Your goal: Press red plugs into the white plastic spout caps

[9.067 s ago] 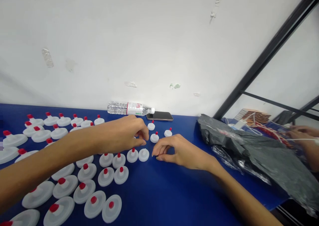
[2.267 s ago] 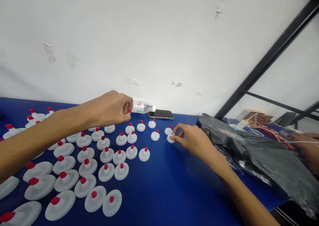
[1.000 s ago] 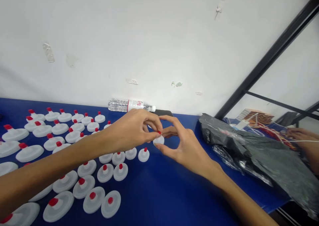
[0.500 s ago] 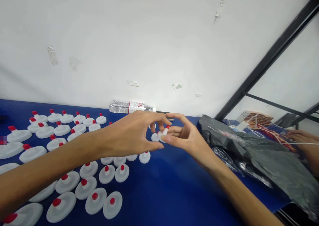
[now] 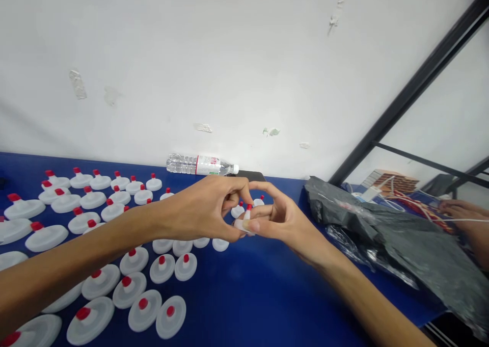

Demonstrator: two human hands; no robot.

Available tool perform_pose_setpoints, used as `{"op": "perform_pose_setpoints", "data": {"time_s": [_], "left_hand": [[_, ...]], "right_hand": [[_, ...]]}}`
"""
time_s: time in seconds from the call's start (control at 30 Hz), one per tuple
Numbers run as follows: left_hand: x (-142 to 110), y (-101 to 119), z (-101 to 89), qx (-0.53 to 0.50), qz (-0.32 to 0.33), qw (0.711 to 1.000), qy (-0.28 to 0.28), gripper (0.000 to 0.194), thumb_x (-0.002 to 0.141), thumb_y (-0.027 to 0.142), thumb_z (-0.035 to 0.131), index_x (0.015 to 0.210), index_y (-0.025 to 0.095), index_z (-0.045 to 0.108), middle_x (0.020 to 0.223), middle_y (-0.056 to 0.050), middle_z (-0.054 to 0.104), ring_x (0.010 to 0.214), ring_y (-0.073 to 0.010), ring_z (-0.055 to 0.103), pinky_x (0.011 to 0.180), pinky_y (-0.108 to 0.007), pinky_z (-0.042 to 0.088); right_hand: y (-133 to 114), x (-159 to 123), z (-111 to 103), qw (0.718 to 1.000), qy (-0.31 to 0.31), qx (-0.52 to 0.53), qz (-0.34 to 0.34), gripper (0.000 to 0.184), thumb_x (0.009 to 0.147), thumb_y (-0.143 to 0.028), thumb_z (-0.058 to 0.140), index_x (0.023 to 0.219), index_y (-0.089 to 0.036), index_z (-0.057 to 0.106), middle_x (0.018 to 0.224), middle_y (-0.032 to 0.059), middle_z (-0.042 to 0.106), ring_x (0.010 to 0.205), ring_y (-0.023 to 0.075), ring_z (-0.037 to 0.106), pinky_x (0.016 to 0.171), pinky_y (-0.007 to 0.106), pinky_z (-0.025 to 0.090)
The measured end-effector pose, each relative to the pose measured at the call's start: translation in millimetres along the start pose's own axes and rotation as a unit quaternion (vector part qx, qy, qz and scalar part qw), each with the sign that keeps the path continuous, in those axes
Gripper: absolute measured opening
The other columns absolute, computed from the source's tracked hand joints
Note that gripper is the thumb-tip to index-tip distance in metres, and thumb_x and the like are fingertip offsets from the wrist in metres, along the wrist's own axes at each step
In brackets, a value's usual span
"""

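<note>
Between my two hands is a white nozzle lid (image 5: pixel 242 227) with a red tip, held just above the blue table. My right hand (image 5: pixel 280 214) pinches it, with the thumb on its near side and the index finger arched over toward the red tip. My left hand (image 5: pixel 210 207) closes on it from the other side, thumb at the edge of the disc and index finger at the red tip. The hidden fingers behind the lid cannot be made out. Just beyond the hands stand two similar lids, one being a small nozzle lid (image 5: pixel 259 201).
Many red-tipped lids (image 5: pixel 170 317) stand across the left of the blue table (image 5: pixel 260 296). A clear water bottle (image 5: pixel 202 164) lies along the wall, beside a dark flat object (image 5: pixel 250 175). Dark plastic bags (image 5: pixel 378 240) lie at right. Another person's hand (image 5: pixel 464 212) shows at far right.
My left fingers have come in from apart and closed on the lid. The lid has moved slightly left and down, and my right hand has come with it.
</note>
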State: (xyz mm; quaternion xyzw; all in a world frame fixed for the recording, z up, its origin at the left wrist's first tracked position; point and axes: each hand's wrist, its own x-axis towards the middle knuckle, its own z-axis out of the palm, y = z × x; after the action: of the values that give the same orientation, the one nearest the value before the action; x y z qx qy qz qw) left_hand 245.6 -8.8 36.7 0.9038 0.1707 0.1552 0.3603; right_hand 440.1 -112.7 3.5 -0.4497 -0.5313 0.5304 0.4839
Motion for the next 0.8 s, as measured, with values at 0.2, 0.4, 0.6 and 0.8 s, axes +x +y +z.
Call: {"op": "perform_pose_setpoints", "data": {"time_s": [0.2, 0.4, 0.6, 0.8], "left_hand": [[2, -2, -4.9, 0.0, -0.035, 0.999, -0.03, 0.048, 0.076, 0.048, 0.083, 0.114, 0.028, 0.062, 0.071, 0.01, 0.055, 0.056, -0.0092, 0.05, 0.051, -0.023, 0.041], [-1, 3, -10.4, 0.033, -0.01, 0.999, 0.016, 0.025, 0.09, 0.05, 0.07, 0.102, 0.029, 0.072, 0.084, 0.005, 0.07, 0.063, -0.0083, 0.059, 0.056, -0.022, 0.045], [3, -5, -11.9, 0.047, -0.016, 0.998, 0.05, 0.02, 0.095, 0.045, 0.064, 0.094, 0.031, 0.078, 0.084, 0.005, 0.075, 0.054, -0.0056, 0.055, 0.053, -0.022, 0.041], [4, -4, -13.2, 0.044, -0.015, 0.997, 0.058, 0.022, 0.093, 0.05, 0.067, 0.092, 0.032, 0.08, 0.077, 0.006, 0.074, 0.051, -0.006, 0.051, 0.05, -0.02, 0.041]], "right_hand": [[2, 5, -4, 0.999, 0.017, -0.041, -0.014, 0.063, 0.082, -0.029, 0.089, 0.135, -0.028, 0.054, 0.089, 0.0002, 0.079, 0.081, 0.0152, 0.076, 0.078, 0.029, 0.058], [5, 5, -4, 0.989, 0.063, -0.119, -0.061, 0.066, 0.076, -0.025, 0.092, 0.131, -0.031, 0.055, 0.099, -0.0015, 0.077, 0.09, 0.0168, 0.073, 0.087, 0.033, 0.058], [6, 5, -4, 0.976, 0.074, -0.176, -0.101, 0.062, 0.08, -0.022, 0.088, 0.132, -0.031, 0.055, 0.104, -0.0006, 0.079, 0.096, 0.0187, 0.075, 0.094, 0.038, 0.058], [5, 5, -3, 0.967, 0.078, -0.208, -0.125, 0.058, 0.083, -0.023, 0.086, 0.132, -0.031, 0.055, 0.105, -0.0004, 0.08, 0.096, 0.019, 0.075, 0.094, 0.038, 0.059]]}}
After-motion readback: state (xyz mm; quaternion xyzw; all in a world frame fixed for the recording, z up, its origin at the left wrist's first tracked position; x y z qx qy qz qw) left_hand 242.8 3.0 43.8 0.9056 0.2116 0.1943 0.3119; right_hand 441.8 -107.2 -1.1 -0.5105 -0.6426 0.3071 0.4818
